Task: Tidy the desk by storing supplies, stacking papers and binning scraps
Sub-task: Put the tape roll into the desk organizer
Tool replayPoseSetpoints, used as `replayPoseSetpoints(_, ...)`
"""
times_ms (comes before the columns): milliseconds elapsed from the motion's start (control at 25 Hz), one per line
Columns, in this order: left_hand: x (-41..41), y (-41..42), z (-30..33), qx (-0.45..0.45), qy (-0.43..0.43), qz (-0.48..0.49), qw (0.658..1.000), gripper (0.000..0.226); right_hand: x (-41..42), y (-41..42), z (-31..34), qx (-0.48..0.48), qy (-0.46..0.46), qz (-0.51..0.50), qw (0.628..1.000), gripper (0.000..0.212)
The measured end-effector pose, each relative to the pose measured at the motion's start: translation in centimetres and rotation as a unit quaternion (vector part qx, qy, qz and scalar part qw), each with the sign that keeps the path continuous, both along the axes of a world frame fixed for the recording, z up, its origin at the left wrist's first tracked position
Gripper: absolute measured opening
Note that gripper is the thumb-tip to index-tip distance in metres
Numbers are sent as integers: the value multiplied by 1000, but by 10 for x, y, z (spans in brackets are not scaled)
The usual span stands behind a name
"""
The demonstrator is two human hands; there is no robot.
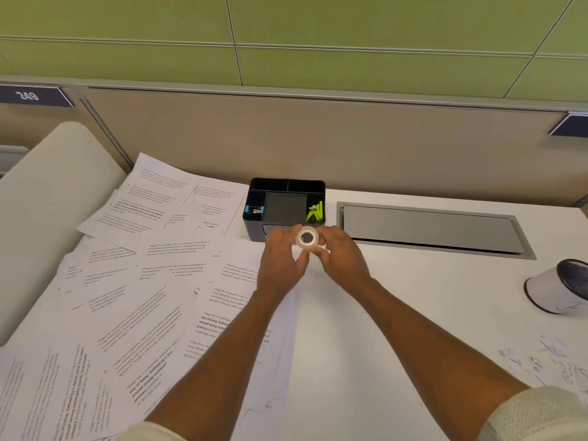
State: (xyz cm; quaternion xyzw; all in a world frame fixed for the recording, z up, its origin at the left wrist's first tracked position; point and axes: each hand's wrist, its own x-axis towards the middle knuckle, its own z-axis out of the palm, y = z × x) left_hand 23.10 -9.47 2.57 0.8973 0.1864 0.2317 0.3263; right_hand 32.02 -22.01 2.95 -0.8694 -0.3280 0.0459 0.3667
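A small roll of clear tape (307, 238) is held upright between both hands, just in front of the black desk organizer (284, 186). My left hand (280, 261) pinches its left side and my right hand (342, 254) grips its right side. The organizer holds blue clips (253, 210) in its left compartment and green clips (315, 212) in its right one. Many printed sheets (133, 281) lie scattered over the left half of the white desk (397, 313). Torn paper scraps (547, 361) lie at the right edge.
A small white bin with a dark mesh inside (563, 289) lies on its side at the right. A grey cable hatch (429, 229) is set into the desk behind it. A beige partition (318, 138) closes the back, and a white chair back (47, 202) stands at left.
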Motion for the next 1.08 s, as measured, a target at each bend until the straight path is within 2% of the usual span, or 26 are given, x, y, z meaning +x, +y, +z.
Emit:
replayPoseSetpoints(200, 20, 33, 25, 13, 28, 19, 999, 47, 33, 43, 26, -41, -34, 34, 998, 24)
replayPoseSetpoints(520, 44, 68, 24, 42, 56, 53, 996, 36, 59, 93, 22, -140, -73, 15, 987, 23)
replayPoseSetpoints(760, 61, 72, 18, 64, 94, 67, 991, 47, 73, 100, 18, -162, -87, 14, 983, 25)
replayPoseSetpoints(1080, 63, 70, 16, 113, 138, 79, 981, 35, 72, 98, 15, -165, -105, 19, 981, 28)
